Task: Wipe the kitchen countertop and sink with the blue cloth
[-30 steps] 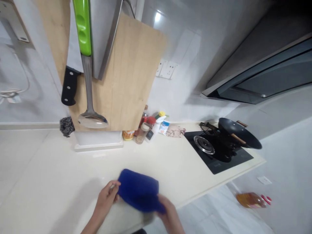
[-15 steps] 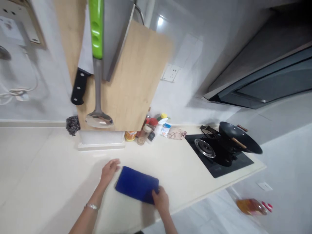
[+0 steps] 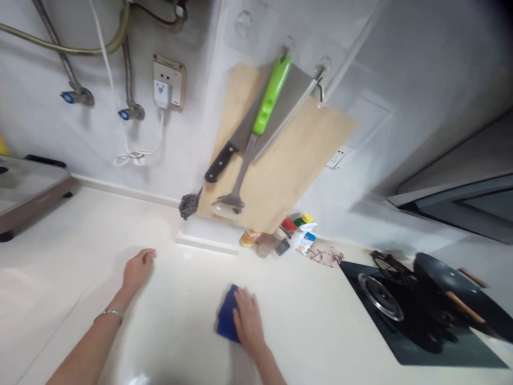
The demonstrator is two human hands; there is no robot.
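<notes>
one packet [image 3: 306,243] bears blurred print; the right hand [image 3: 249,319] touches blue cloth [image 3: 227,316].

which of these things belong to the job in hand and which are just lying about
In use:
- blue cloth, under the right hand
- pale countertop beneath it

Just about:
- green-handled ladle, hanging
- black-handled knife
- cutting board
- wire scrubber
- wok
- crumpled cloth beside the hob
</notes>
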